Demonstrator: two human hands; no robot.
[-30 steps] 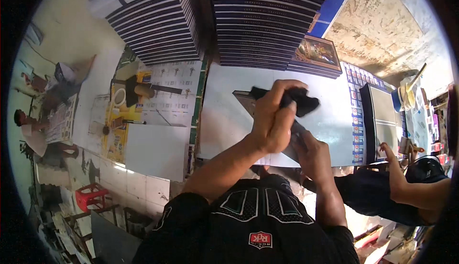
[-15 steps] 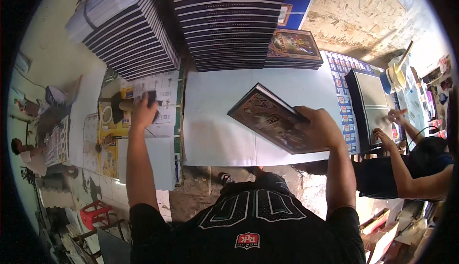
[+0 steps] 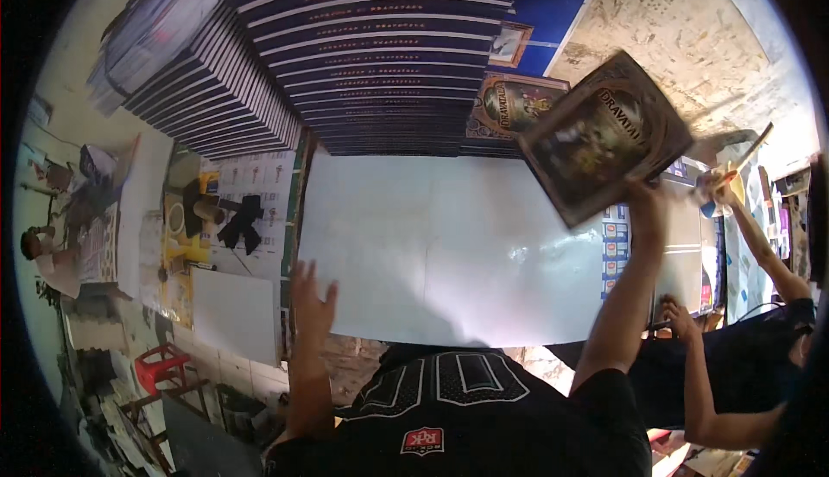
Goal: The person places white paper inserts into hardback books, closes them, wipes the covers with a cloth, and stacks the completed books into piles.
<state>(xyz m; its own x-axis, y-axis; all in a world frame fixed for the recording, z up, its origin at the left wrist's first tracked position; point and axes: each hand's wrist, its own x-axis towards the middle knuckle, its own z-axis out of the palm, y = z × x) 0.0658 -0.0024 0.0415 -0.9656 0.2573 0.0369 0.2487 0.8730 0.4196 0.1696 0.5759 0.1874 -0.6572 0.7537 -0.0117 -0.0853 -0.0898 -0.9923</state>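
The fingers of my right hand (image 3: 648,202) gripped the dark book (image 3: 596,136) by its near edge, raised over the right end of the white desk (image 3: 371,244); my left hand (image 3: 313,302) held nothing, fingers spread. Pinched along one edge, the book could have twisted loose, or its corner clipped the low pile (image 3: 509,101). Its cover faced up, long axis slanting lower left to upper right, titled end uppermost.

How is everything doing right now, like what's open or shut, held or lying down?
left hand: open, empty
right hand: closed on the book's edge
book: shut, held up, tilted
tall book stack: piled flat, books shut
black cloth: crumpled, lying unheld
red stool: standing upright
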